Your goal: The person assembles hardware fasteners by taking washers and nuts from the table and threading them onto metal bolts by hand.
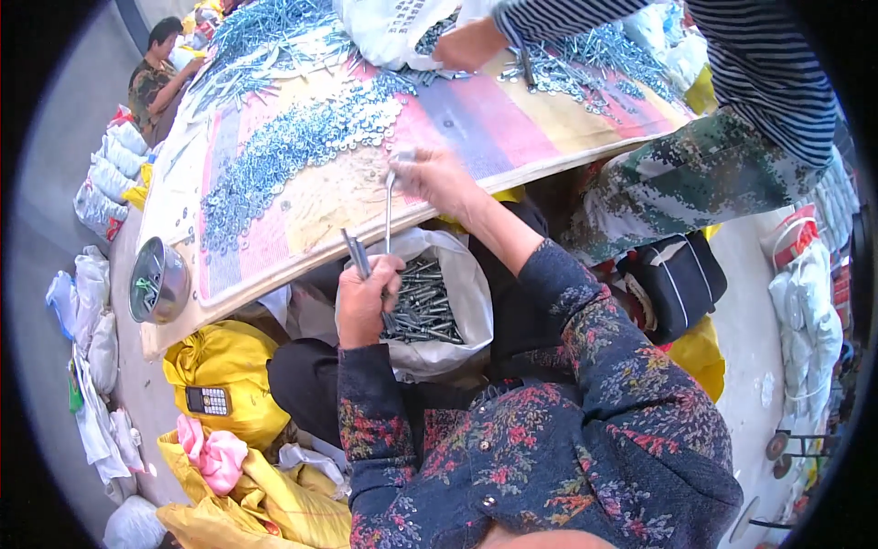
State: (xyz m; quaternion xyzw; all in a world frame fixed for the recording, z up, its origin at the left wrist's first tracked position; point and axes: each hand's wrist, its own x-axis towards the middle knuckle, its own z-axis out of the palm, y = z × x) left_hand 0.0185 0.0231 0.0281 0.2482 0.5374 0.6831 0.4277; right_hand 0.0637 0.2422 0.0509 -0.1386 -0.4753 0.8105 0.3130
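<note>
My left hand point(369, 297) is closed around several grey metal bolts point(355, 252), which stick up above the fist. It is over the rim of an open white sack point(471, 293) that stands between my knees. Inside the sack lies a heap of dark bolts point(425, 306). My right hand point(434, 181), raised over the near edge of the table, pinches the upper end of a long, thin metal bolt point(389, 206). That bolt hangs downward, its lower end near the sack and the left fist. Small washers and nuts point(343, 123) are spread on the table beyond.
A striped cloth covers the table point(485, 119). A metal bowl point(160, 279) stands at its left corner. Another person's hand point(471, 46) reaches into a white bag point(384, 32) at the far side. Yellow sacks point(242, 352) and a keypad phone point(208, 401) are at my left.
</note>
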